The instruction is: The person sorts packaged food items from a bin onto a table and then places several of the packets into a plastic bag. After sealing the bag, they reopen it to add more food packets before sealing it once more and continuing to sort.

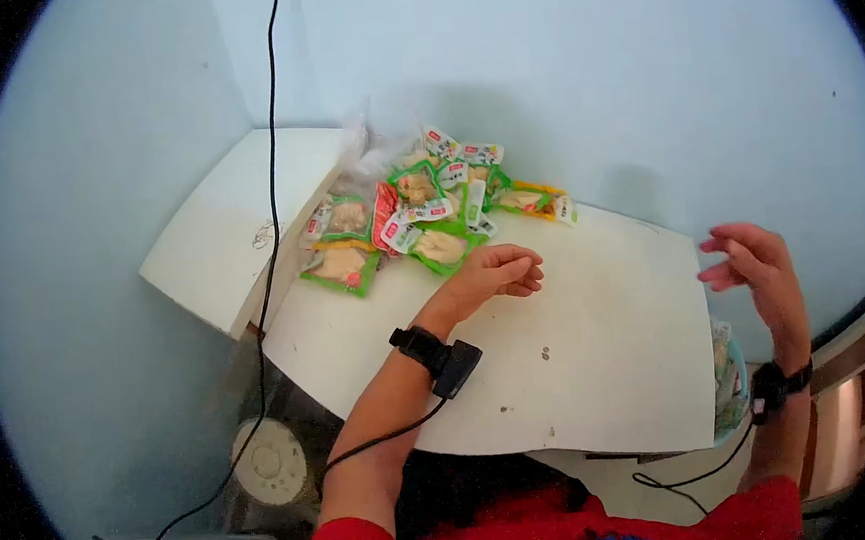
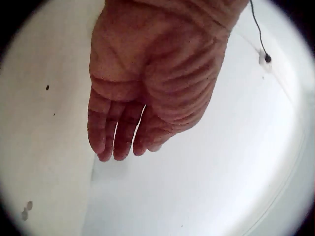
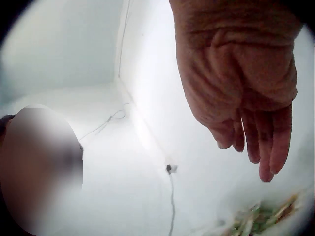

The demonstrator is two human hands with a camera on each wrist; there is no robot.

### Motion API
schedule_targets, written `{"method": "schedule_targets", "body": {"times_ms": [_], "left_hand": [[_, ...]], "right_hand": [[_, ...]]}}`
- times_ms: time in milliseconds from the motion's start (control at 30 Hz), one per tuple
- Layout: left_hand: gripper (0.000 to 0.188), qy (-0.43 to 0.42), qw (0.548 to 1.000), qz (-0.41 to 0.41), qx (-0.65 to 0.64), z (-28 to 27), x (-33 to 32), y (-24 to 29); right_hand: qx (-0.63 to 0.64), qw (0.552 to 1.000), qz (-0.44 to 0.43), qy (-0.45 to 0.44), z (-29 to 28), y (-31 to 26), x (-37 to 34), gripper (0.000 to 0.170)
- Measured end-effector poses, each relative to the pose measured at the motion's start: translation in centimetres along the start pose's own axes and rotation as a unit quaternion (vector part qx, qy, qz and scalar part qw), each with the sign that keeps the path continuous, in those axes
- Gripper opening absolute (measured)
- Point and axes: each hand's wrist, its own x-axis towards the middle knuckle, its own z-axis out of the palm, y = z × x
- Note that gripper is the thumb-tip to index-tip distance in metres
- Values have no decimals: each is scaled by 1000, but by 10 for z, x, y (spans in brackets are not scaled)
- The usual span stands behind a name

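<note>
Walls (image 1: 588, 48) pale blue; dark-spotted white tabletop (image 1: 619, 357) beside wall.

I find the widest passage above the white tabletop (image 1: 616, 307), between the left hand (image 1: 493, 276) and the right edge; flat dark spots there offer no hindrance. The right hand (image 1: 759, 262) occupies the way out at that edge, mostly beyond it. At the back left I record a heap of packets (image 1: 417, 189) obstructing low travel, its front ones near the left hand. A raised white block (image 1: 233, 209) bounds the heap leftward; the pale blue wall (image 1: 580, 79) closes the rear. I note a black cable (image 1: 274, 181) hanging at left, and a filled container (image 1: 741, 364) beside the tabletop's right edge.
</note>
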Motion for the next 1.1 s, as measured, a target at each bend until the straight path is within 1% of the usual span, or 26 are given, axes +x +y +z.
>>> {"method": "schedule_targets", "body": {"times_ms": [67,133,167,267,333,400,433,500,600,667,700,767,833,867,900,933,1000,1067,1100], "left_hand": [[32,4,997,18,-75,-14,-5,-5],[32,-7,994,-1,-112,-23,-8,-7],[31,-10,991,-14,-130,-27,-12,-9],[31,-21,982,-2,-189,-27,-12,-12],[30,-37,977,-1,-210,-35,-7,-19],[30,-51,972,-12,-228,-31,-5,-22],[31,-52,975,-25,-216,-31,-5,-20],[31,-66,972,-20,-224,-33,-2,-23],[30,-74,968,-33,-239,-33,5,-34],[32,-77,966,-59,-239,-32,3,-36],[33,-81,979,-45,-179,-28,-3,-25],[32,-69,993,67,-66,-29,-4,-34],[31,-73,993,83,-37,-27,-6,-32],[31,-82,993,44,-67,-27,-4,-30],[31,-83,994,14,-70,-24,-6,-22],[31,-83,994,-17,-74,-20,-8,-14],[31,-68,996,-60,-25,-17,-15,1],[35,-97,986,-78,-111,-21,-3,-21],[37,-110,978,-88,-153,-20,-2,-24]], "right_hand": [[6,998,-16,-64,40,-31,31,35],[15,991,-41,-129,81,-51,68,34],[8,986,-52,-159,103,-56,88,35],[5,970,-64,-236,174,-60,149,31],[-29,956,-158,-244,240,-47,208,32],[-104,939,-285,-160,286,-25,255,32],[-108,949,-253,-156,306,-18,274,35],[-117,963,-193,-147,339,-14,304,42],[-78,984,-89,-134,378,-24,319,48],[-93,986,-84,-113,399,-25,328,45],[-99,986,-81,-103,409,-24,333,43],[-87,989,-108,-60,428,-2,363,33],[-66,990,-122,-26,432,2,370,25],[-53,991,-123,-15,431,4,374,24],[-41,992,-123,-3,429,3,372,22],[-13,994,-111,-14,423,-1,365,23],[41,995,-88,-29,405,-10,351,26],[54,996,-67,-38,398,-21,339,27],[62,995,-57,-44,399,-24,337,27]]}}
